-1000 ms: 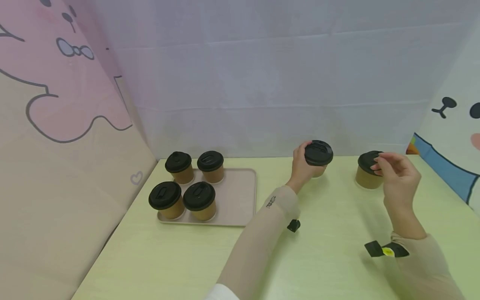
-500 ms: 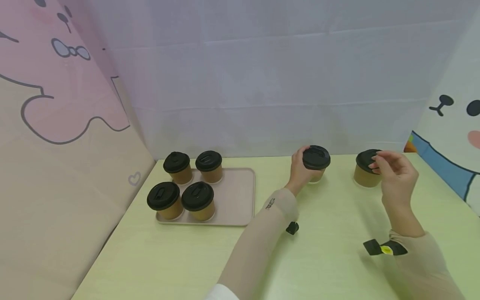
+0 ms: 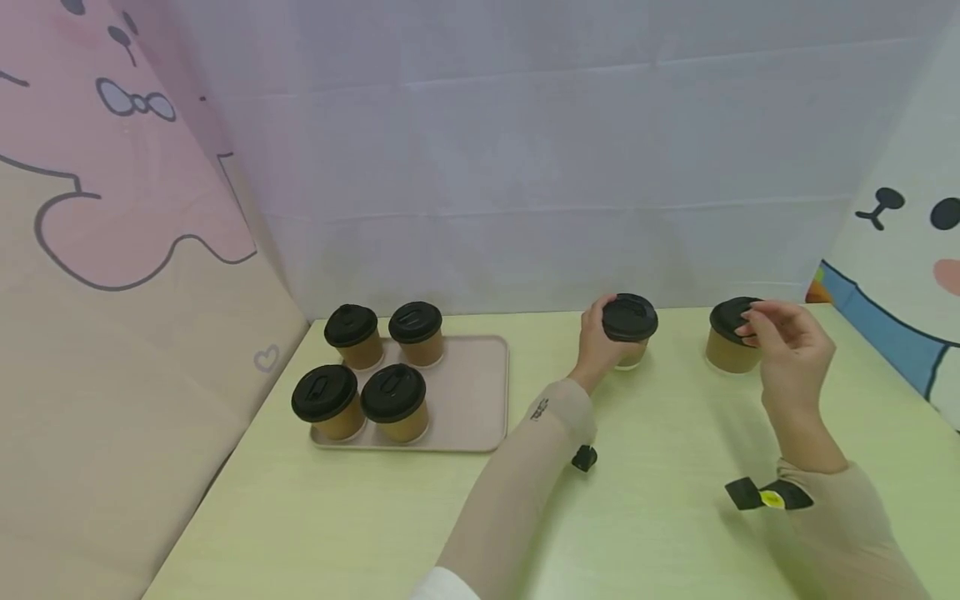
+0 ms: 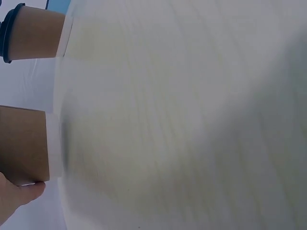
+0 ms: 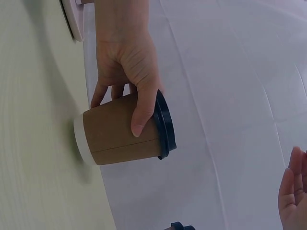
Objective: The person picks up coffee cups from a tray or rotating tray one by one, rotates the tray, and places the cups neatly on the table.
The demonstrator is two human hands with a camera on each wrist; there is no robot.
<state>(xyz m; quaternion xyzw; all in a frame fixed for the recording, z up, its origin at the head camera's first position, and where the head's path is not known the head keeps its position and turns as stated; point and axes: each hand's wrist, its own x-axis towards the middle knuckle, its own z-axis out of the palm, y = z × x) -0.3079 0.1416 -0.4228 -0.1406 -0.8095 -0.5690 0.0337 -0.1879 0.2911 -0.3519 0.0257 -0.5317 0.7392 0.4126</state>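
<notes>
My left hand (image 3: 597, 346) grips a brown paper coffee cup (image 3: 630, 318) with a black lid, toward the back of the table. Seen from the right wrist, the thumb lies along this cup's (image 5: 117, 132) brown side and the other fingers go behind it. Its white base is at or just above the table; I cannot tell whether it touches. My right hand (image 3: 797, 350) is raised in front of another lidded coffee cup (image 3: 729, 352), fingers loosely bent with nothing in them. In the right wrist view, only part of the right hand (image 5: 295, 196) shows, apart from the held cup.
A pinkish-beige tray (image 3: 480, 392) lies to the left, with several lidded coffee cups (image 3: 405, 425) on its left half. A pale curtain (image 3: 480, 208) hangs behind the table (image 3: 420, 517). Printed cloth (image 3: 135, 400) closes off the left side.
My left hand has lowered the coffee cup toward the table. The right hand has kept its place by the other cup. The head view has shifted slightly.
</notes>
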